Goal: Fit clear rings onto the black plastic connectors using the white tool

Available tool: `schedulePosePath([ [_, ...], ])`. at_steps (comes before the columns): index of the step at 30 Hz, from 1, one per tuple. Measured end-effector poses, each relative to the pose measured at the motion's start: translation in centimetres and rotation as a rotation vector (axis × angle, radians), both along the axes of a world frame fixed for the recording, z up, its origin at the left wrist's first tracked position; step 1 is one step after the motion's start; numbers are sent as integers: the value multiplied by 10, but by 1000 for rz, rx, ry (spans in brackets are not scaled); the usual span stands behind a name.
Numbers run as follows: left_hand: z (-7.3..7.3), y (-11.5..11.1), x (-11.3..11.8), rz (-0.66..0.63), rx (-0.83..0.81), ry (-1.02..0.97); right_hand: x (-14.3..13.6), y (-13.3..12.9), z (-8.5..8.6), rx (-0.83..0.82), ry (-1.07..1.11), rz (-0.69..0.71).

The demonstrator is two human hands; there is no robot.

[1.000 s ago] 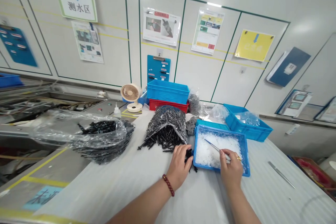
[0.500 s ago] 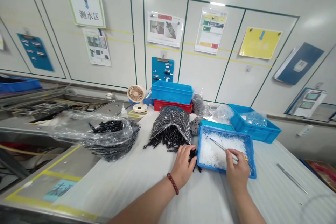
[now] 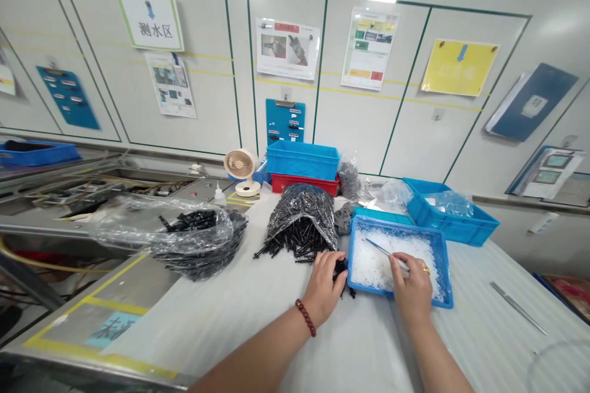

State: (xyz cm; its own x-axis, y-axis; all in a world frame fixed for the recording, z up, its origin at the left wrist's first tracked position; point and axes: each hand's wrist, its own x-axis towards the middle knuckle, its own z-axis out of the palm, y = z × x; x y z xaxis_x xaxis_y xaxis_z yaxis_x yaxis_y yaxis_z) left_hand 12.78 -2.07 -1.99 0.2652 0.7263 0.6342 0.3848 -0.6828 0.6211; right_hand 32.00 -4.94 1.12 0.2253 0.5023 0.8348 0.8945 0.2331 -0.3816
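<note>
My right hand [image 3: 412, 287] pinches a slim silver pair of tweezers [image 3: 381, 248]. Their tip points left and down into small white, translucent pieces [image 3: 375, 267], which fill a shallow blue tray [image 3: 402, 298]. Against the tray's left side, my left hand [image 3: 326, 285] is curled over a few small black parts [image 3: 341, 266]; its fingers and the tray partly hide them. Just beyond that hand lies a clear bag [image 3: 304, 199], its mouth facing me, with many thin black parts [image 3: 295, 242] spilling out onto the white table surface.
On the left sits another open bag of black parts [image 3: 198, 252]. Behind stand a small fan [image 3: 242, 166], a blue bin [image 3: 302, 161] on a red bin [image 3: 304, 185], and another blue bin [image 3: 474, 230]. A second pair of tweezers [image 3: 519, 308] lies at the right.
My right hand has shifted slightly left over the tray, and the tweezers' tip has moved a little with it. My left hand stays in about the same place.
</note>
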Motion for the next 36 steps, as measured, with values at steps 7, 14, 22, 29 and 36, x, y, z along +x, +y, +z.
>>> schedulePosePath([
  [7, 1, 0, 0, -7, -6, 11, -4, 0, 1, -67, 157, 53],
  [14, 3, 2, -2, 1, 18, 15, 2, -13, 8, -111, 564, -41],
  [22, 5, 4, -6, 23, 77, 27, 7, -22, 9, 1, 502, -48],
  [29, 10, 4, -8, 14, 171, 90, 2, -30, 15, 7, 596, 152],
  [36, 15, 0, -8, -54, 202, 194, 1, -29, 16, -88, 572, 241],
])
